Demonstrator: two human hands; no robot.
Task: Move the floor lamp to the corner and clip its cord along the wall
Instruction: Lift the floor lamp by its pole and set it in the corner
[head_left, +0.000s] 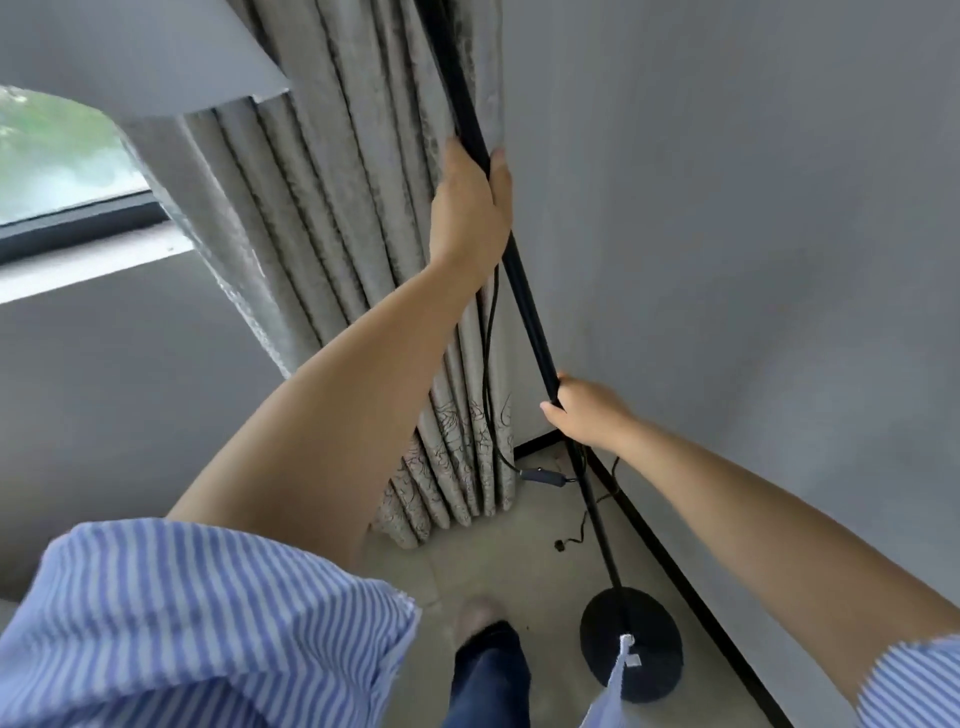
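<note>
The floor lamp has a thin black pole (530, 312) that leans from the top of the view down to a round black base (631, 644) on the tiled floor. My left hand (470, 208) grips the pole high up, in front of the curtain. My right hand (584, 410) is closed around the pole lower down, near the corner. The lamp's black cord (491, 364) hangs beside the pole, carries an inline switch (540, 475) and trails loose on the floor to a small end (560, 545). A grey lampshade edge (156, 57) fills the upper left.
A pleated grey curtain (337, 249) hangs left of the corner, reaching the floor. A plain grey wall (753, 234) with a dark skirting board (675, 571) runs along the right. A window (57, 156) and sill lie at the left. My foot (480, 618) stands near the base.
</note>
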